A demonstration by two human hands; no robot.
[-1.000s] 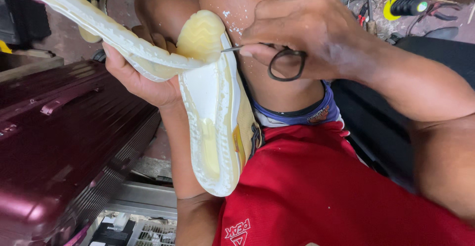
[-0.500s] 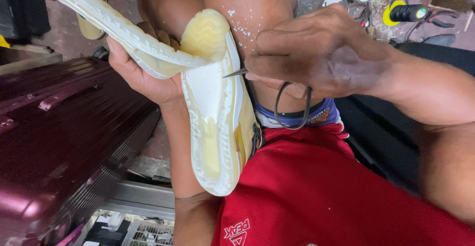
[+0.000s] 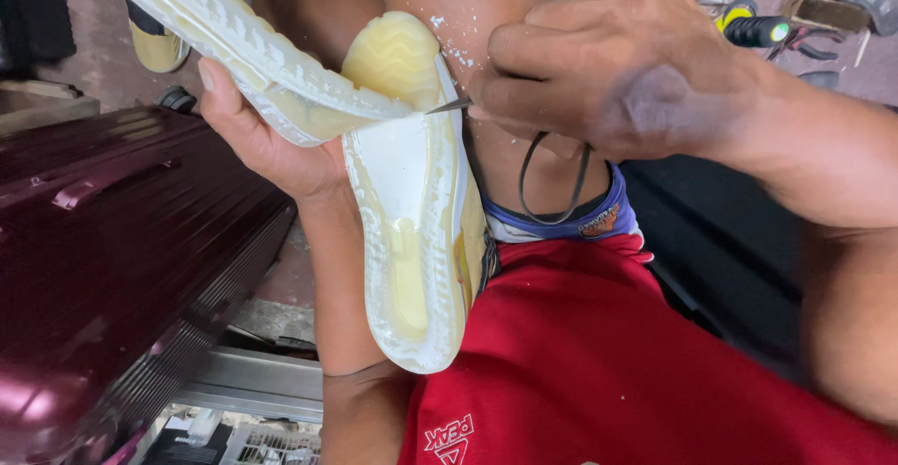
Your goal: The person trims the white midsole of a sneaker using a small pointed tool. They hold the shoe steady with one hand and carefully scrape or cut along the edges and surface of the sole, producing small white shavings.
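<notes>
The shoe (image 3: 412, 240) lies sole-up against the person's knee, its rubber outsole (image 3: 234, 44) peeled further back than a moment ago, hinged only at the toe. The left hand (image 3: 271, 142) grips that loose sole, fingers curled round it. The right hand (image 3: 617, 63) has closed tighter on the scissors (image 3: 547, 170), whose tip now sits deeper in the seam, widening the split.

Hidden from me: scissors (image 3: 552, 180) blades, mostly inside right hand (image 3: 608, 63). Peeled outsole (image 3: 234, 39) cut off at 11 o'clock. Left hand (image 3: 271, 142) fingers behind it. Maroon suitcase (image 3: 122, 268) cropped at 9 o'clock.
</notes>
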